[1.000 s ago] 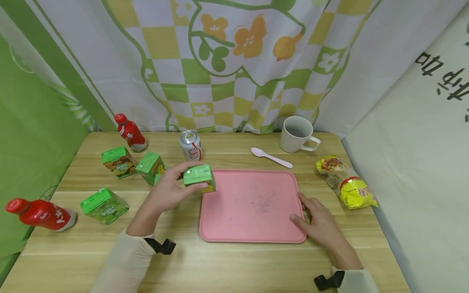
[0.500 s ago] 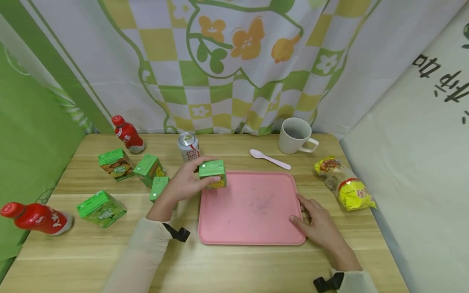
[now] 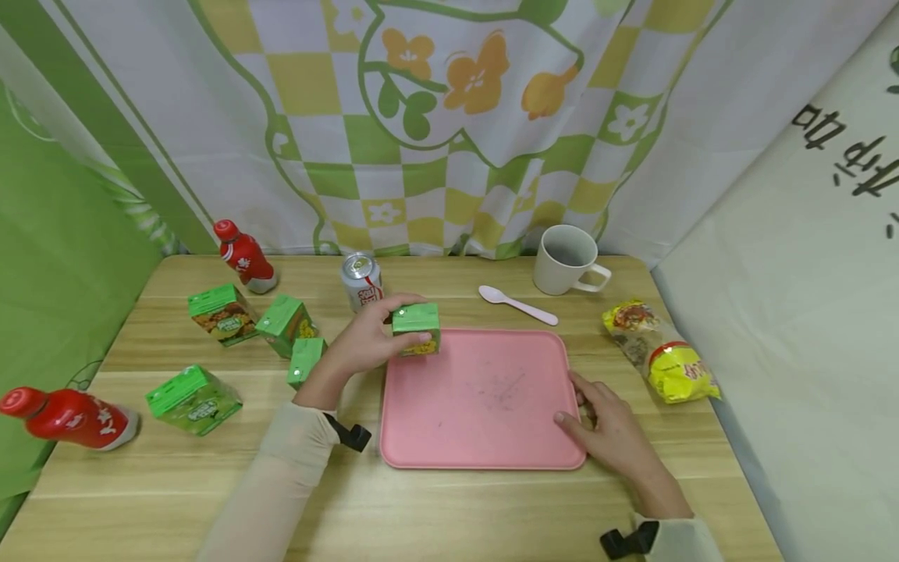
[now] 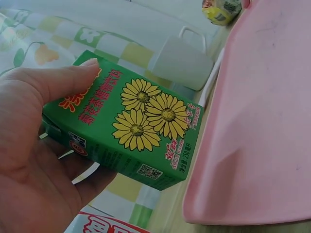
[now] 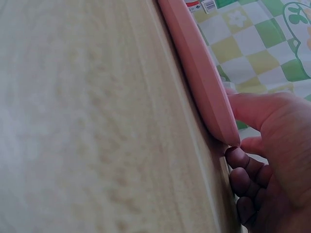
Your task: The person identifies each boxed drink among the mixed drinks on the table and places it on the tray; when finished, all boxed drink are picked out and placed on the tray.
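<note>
My left hand grips a green drink carton between the thumb on one side and the fingers on the other. Yellow flowers and red lettering cover the carton's broad face in the left wrist view. It is over the far left corner of the pink tray, and a shadow falls on the tray beside it. At the tray's right edge, my right hand holds the rim, thumb over the top and fingertips at the outer side. The fingers behind the carton are partly hidden.
More green cartons stand at the left, with two red bottles. A silver can is just behind my left hand. Beyond the tray lie a pink spoon and a grey mug; a yellow snack packet lies right.
My left hand has carried the carton rightward from the tray's left edge to over its far left corner, slowing lately. My right hand has stayed at the tray's edge.
</note>
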`<state>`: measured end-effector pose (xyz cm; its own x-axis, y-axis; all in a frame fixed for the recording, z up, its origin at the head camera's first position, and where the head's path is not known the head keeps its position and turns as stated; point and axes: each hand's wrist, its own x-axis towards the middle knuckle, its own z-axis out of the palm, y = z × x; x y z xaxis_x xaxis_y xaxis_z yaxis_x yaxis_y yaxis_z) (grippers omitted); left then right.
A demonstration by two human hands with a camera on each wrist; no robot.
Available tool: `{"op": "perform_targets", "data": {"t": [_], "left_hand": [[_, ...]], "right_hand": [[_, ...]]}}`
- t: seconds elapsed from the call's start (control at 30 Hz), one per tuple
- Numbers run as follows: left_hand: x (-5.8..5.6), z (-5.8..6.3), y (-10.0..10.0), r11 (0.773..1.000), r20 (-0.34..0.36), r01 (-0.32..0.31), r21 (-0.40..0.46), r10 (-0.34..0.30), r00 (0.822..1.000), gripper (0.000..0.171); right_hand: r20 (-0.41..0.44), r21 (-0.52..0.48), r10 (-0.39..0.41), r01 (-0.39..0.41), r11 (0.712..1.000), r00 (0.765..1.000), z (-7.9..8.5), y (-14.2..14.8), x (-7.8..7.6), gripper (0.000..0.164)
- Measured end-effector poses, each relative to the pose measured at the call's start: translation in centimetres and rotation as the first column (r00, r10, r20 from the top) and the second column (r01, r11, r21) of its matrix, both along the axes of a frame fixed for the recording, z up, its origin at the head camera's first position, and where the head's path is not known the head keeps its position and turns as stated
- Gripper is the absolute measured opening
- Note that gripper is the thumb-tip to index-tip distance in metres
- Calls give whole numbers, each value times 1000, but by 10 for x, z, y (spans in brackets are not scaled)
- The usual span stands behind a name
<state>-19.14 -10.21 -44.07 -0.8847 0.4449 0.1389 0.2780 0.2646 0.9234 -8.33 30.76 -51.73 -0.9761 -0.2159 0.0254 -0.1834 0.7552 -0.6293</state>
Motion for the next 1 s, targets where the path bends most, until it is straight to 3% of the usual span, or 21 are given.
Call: {"op": "perform_targets", "data": {"t": [0.57, 1.0], "left_hand": [[-6, 0, 11, 997, 56, 75, 31, -77, 995, 53], [-9, -6, 18, 999, 77, 33, 2, -33, 996, 52]], "right_hand": [[-9, -9, 3, -3, 1000, 1000, 0, 0, 0, 77], [-36, -18, 14, -15, 1000, 999, 0, 2, 0, 77]]}}
